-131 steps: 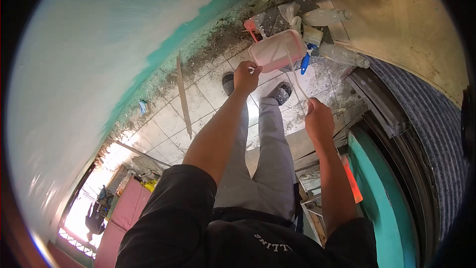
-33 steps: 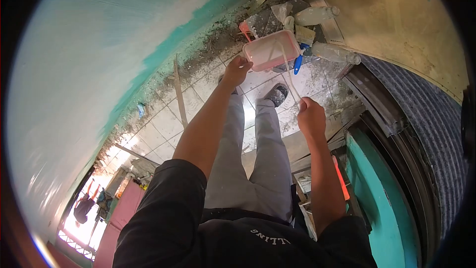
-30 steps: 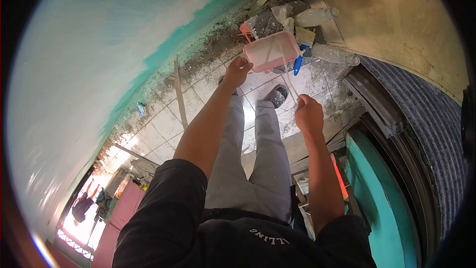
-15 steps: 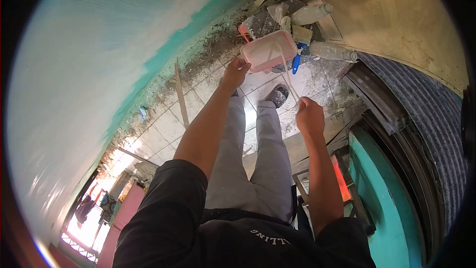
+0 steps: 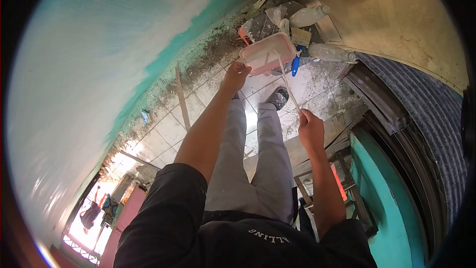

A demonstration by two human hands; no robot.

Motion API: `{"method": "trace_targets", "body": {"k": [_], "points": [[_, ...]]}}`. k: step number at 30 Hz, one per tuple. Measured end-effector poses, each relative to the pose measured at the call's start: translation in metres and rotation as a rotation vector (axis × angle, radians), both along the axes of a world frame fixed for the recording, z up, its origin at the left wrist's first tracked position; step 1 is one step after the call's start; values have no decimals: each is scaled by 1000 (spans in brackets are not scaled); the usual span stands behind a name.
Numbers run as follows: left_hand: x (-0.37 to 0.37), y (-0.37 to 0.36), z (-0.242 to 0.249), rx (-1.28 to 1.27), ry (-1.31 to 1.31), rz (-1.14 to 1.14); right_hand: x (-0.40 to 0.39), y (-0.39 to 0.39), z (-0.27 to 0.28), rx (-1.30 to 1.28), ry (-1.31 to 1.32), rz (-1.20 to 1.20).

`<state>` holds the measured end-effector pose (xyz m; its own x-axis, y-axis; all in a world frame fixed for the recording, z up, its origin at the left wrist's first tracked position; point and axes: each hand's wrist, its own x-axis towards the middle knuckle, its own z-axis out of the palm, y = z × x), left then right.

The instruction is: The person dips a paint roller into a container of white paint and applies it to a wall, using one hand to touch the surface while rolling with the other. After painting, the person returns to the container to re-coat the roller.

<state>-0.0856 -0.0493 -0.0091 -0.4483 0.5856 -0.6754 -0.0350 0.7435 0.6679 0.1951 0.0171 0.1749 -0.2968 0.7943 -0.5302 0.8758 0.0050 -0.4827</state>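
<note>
My left hand [image 5: 237, 76] is closed on the near left corner of a pink-rimmed plastic container [image 5: 260, 59], which holds a whitish substance. A thin pale stick [image 5: 287, 82] slants from inside the container down to my right hand [image 5: 311, 128], whose fingers are wrapped round its lower end. Just right of the container lies a blue-handled tool [image 5: 296, 65]. Two cloudy bottles, one higher [image 5: 309, 16] and one lower [image 5: 331, 52], lie beyond it.
A partly painted wall [image 5: 114, 49] rises on the left. A wooden strip [image 5: 182, 98] lies on the dusty tiled floor [image 5: 198, 94]. Corrugated sheet [image 5: 421, 104], a yellowish board [image 5: 391, 15] and a turquoise panel [image 5: 379, 193] stand on the right.
My right hand has moved slightly down, towards my body, with the stick. The container is tilted a little differently, and my left hand stays at its corner.
</note>
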Motion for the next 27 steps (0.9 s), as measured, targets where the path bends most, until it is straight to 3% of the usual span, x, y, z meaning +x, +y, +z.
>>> {"method": "trace_targets", "body": {"k": [6, 20, 24, 27], "points": [[6, 10, 13, -7, -148, 211, 10, -8, 7, -26, 32, -61], [1, -7, -4, 10, -107, 223, 22, -13, 9, 48, 64, -98], [6, -13, 24, -70, -15, 193, 23, -13, 21, 5, 29, -115], [11, -50, -9, -81, 61, 146, 31, -20, 19, 83, 130, -134]]}}
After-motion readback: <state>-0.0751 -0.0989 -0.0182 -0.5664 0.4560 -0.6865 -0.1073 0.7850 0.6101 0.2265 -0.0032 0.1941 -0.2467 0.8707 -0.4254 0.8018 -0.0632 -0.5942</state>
